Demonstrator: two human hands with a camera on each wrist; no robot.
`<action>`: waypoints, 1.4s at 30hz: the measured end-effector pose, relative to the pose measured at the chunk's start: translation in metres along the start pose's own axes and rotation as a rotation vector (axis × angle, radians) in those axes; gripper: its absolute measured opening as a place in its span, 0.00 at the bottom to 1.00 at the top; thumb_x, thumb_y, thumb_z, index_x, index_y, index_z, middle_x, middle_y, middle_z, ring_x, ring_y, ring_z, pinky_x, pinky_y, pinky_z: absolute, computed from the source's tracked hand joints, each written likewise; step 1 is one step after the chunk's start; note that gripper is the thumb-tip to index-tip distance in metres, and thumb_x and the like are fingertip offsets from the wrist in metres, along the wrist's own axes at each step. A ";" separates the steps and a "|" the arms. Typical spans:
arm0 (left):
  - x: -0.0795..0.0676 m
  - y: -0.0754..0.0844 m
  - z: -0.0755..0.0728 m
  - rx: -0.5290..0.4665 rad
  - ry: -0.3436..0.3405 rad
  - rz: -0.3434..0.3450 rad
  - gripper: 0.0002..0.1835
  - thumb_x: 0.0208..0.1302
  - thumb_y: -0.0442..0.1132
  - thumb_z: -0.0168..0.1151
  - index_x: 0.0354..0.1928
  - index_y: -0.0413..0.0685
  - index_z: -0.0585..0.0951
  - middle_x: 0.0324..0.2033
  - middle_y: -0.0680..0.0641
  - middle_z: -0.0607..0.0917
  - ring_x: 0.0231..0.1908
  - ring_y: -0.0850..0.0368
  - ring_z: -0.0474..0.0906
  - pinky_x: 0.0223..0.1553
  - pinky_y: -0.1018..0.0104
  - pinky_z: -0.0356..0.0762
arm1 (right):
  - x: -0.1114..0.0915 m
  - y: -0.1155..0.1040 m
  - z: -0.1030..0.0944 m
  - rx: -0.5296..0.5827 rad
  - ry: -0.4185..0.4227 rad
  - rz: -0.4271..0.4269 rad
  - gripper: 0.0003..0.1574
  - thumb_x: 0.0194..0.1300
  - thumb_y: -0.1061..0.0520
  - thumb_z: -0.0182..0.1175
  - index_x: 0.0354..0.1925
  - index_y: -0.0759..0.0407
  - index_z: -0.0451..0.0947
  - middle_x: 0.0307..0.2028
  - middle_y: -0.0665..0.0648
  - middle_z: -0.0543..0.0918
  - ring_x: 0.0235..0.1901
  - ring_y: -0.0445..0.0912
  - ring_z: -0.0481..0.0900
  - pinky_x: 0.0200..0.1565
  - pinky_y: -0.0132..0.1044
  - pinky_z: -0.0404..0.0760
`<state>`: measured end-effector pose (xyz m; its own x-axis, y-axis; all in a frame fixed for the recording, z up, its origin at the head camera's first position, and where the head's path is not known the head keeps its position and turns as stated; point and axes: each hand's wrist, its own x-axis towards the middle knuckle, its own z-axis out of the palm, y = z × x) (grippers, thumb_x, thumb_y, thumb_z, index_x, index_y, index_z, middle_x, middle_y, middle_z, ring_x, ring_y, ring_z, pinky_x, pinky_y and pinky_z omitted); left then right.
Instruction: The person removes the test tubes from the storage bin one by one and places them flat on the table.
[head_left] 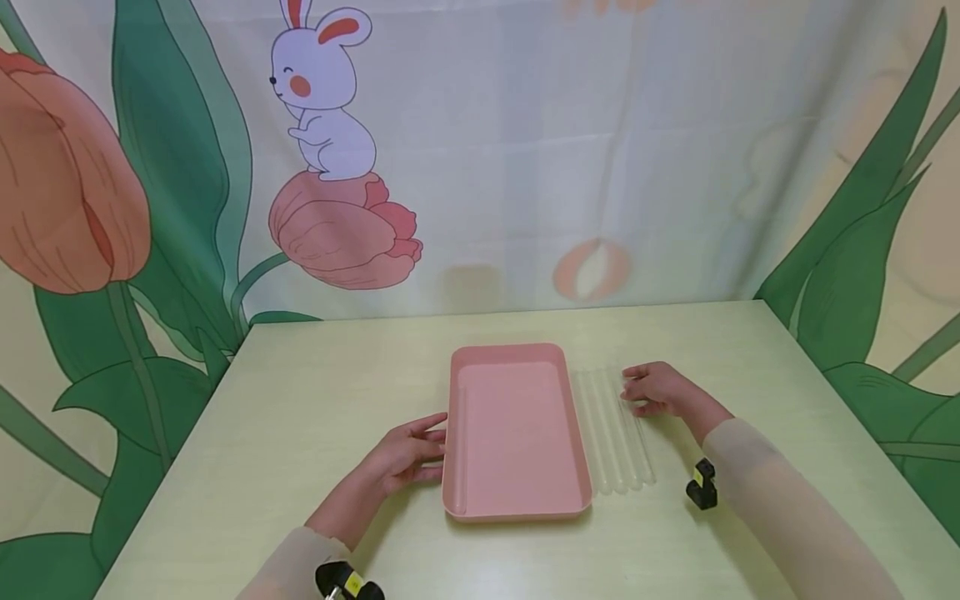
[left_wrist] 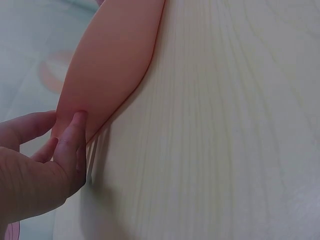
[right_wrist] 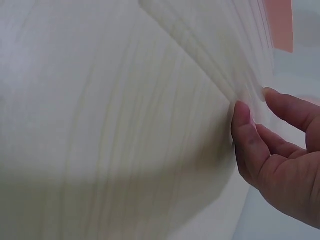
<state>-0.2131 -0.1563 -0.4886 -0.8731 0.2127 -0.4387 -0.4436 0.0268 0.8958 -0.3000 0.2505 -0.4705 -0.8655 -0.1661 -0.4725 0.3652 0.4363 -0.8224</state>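
A pink rectangular tray (head_left: 517, 433) lies on the table, with one clear test tube (head_left: 461, 450) along its left inner side. My left hand (head_left: 408, 454) touches the tray's left outer wall; in the left wrist view its fingertips rest against that wall with the fingers fairly straight. Right of the tray, several clear test tubes (head_left: 617, 442) lie side by side, their rounded ends toward me. My right hand (head_left: 656, 389) pinches the rightmost test tube (right_wrist: 192, 55) near its far end, between thumb and fingers. The tubes' transparency makes their far ends hard to see.
The pale wood-grain table (head_left: 345, 375) carries the tray and tubes. Behind it hangs a curtain (head_left: 495, 150) printed with tulips and a rabbit. Black devices, one of them a wrist mount (head_left: 702, 485), sit at both sleeves.
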 end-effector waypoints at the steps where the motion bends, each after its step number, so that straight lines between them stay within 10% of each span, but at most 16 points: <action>1: 0.000 0.000 0.000 -0.001 -0.002 0.000 0.33 0.72 0.25 0.55 0.77 0.41 0.63 0.72 0.30 0.70 0.45 0.59 0.86 0.43 0.61 0.89 | 0.000 0.000 0.000 -0.002 0.003 0.003 0.40 0.73 0.69 0.55 0.75 0.78 0.52 0.51 0.63 0.76 0.34 0.35 0.77 0.37 0.31 0.85; 11: 0.001 0.001 -0.001 -0.007 -0.017 0.004 0.33 0.72 0.25 0.55 0.78 0.40 0.62 0.72 0.30 0.70 0.44 0.61 0.85 0.42 0.63 0.88 | 0.001 -0.004 -0.001 -0.055 0.015 0.018 0.39 0.77 0.60 0.52 0.75 0.78 0.53 0.67 0.74 0.72 0.42 0.42 0.76 0.39 0.32 0.86; 19: 0.000 0.000 -0.001 -0.012 -0.033 0.004 0.34 0.72 0.25 0.54 0.78 0.40 0.61 0.73 0.30 0.69 0.44 0.62 0.85 0.41 0.64 0.88 | -0.005 -0.008 -0.004 -0.080 0.012 0.013 0.34 0.78 0.57 0.49 0.71 0.79 0.59 0.55 0.66 0.77 0.41 0.42 0.77 0.43 0.35 0.87; 28: -0.002 0.002 0.001 -0.012 -0.026 0.003 0.33 0.72 0.25 0.55 0.78 0.40 0.62 0.72 0.30 0.70 0.44 0.60 0.86 0.42 0.62 0.89 | -0.019 -0.022 -0.021 -0.082 0.009 -0.055 0.36 0.80 0.56 0.42 0.76 0.76 0.51 0.75 0.79 0.59 0.71 0.67 0.66 0.60 0.44 0.83; 38: -0.001 0.000 -0.001 -0.012 -0.017 0.005 0.33 0.72 0.25 0.54 0.77 0.40 0.63 0.72 0.30 0.70 0.43 0.61 0.86 0.41 0.63 0.88 | -0.047 -0.056 -0.031 0.000 0.034 -0.155 0.36 0.82 0.54 0.44 0.77 0.72 0.52 0.76 0.74 0.58 0.72 0.65 0.66 0.57 0.36 0.84; 42: 0.000 0.001 0.000 -0.014 -0.014 0.009 0.33 0.72 0.25 0.55 0.77 0.40 0.63 0.72 0.30 0.70 0.43 0.61 0.86 0.42 0.62 0.89 | -0.055 -0.073 -0.029 0.036 0.017 -0.195 0.36 0.82 0.53 0.46 0.77 0.70 0.54 0.68 0.66 0.69 0.59 0.48 0.78 0.53 0.31 0.85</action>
<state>-0.2132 -0.1563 -0.4879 -0.8742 0.2265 -0.4296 -0.4388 0.0107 0.8985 -0.2888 0.2530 -0.3750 -0.9267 -0.2295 -0.2976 0.2014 0.3653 -0.9088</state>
